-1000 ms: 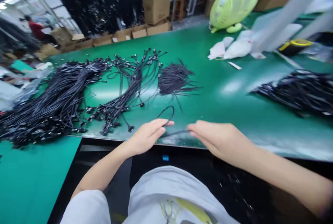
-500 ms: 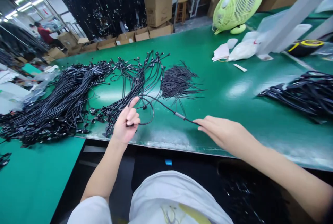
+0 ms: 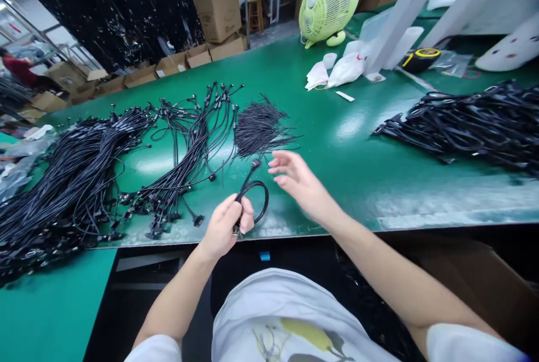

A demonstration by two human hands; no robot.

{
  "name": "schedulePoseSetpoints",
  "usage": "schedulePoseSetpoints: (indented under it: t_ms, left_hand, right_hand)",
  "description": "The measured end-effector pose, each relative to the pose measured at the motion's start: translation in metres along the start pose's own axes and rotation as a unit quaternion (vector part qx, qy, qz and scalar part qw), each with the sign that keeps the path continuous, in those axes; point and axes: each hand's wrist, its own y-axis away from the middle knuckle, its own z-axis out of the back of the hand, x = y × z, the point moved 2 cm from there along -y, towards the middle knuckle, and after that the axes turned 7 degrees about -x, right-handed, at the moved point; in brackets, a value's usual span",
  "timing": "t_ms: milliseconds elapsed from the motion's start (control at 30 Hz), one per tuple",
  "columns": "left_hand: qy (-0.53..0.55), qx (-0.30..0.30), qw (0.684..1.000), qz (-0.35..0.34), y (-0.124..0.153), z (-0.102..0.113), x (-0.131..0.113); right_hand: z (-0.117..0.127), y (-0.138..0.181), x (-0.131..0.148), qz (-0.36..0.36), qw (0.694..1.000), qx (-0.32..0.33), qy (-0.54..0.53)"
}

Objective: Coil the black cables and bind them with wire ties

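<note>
My left hand is closed around a short black cable coiled into a small loop, with one connector end sticking up. My right hand hovers just right of the loop, fingers spread, holding nothing. Both hands are over the near edge of the green table. Just beyond my right hand lies a small bunch of thin black ties. Left of it lies a bundle of black cables with connectors.
A big heap of black cables covers the left of the table, another pile the right. At the back stand a green fan, white bags, a yellow-black tape roll and cardboard boxes.
The cable was stretched between both hands; now it is coiled in my left hand and my right hand has let go. The view has turned to the right.
</note>
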Motion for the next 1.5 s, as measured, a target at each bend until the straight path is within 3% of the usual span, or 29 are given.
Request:
schedulePoseSetpoints:
  t_ms: [67, 167, 267, 367, 467, 633, 833, 1033, 1133, 1233, 1333, 1500]
  left_hand:
    - [0.047, -0.005, 0.999, 0.014, -0.002, -0.004, 0.007]
    - [0.075, 0.0, 0.995, 0.067, 0.0, -0.014, 0.024]
    - [0.101, -0.053, 0.992, 0.056, 0.007, -0.015, 0.037]
    - [0.023, -0.085, 0.996, -0.001, 0.01, -0.01, 0.039]
    - [-0.044, -0.06, 0.997, 0.005, 0.009, -0.006, 0.034]
    - [-0.009, -0.022, 0.998, 0.059, 0.006, -0.014, 0.025]
    - [-0.009, -0.027, 0.999, 0.041, 0.006, -0.023, 0.031]
    - [0.057, 0.053, 0.987, 0.139, 0.015, -0.029, 0.041]
    - [0.077, 0.054, 0.981, 0.168, 0.017, -0.032, 0.036]
    - [0.072, 0.05, 0.973, 0.213, 0.013, -0.033, 0.031]
    - [0.013, 0.069, 0.979, 0.193, 0.006, -0.03, 0.032]
    - [-0.037, 0.114, 0.971, 0.209, 0.005, -0.028, 0.045]
  right_hand:
    - [-0.012, 0.005, -0.015, -0.097, 0.989, 0.006, -0.111]
    - [-0.022, 0.011, -0.02, -0.221, 0.943, 0.004, -0.25]
    - [-0.022, 0.01, -0.013, -0.277, 0.894, 0.006, -0.352]
    - [-0.021, 0.01, -0.01, -0.276, 0.872, -0.043, -0.403]
    - [-0.026, 0.014, -0.007, -0.246, 0.881, -0.058, -0.401]
    - [-0.034, 0.016, 0.005, -0.179, 0.904, -0.035, -0.387]
    - [-0.038, 0.014, 0.014, -0.153, 0.93, -0.036, -0.332]
    - [-0.035, 0.008, 0.015, -0.095, 0.957, -0.069, -0.265]
    - [-0.032, 0.003, 0.009, -0.096, 0.971, -0.042, -0.215]
    - [-0.029, 0.001, 0.005, -0.078, 0.98, -0.06, -0.171]
    - [-0.029, 0.002, 0.006, -0.082, 0.976, -0.066, -0.189]
    - [-0.03, 0.004, 0.002, -0.203, 0.931, 0.03, -0.302]
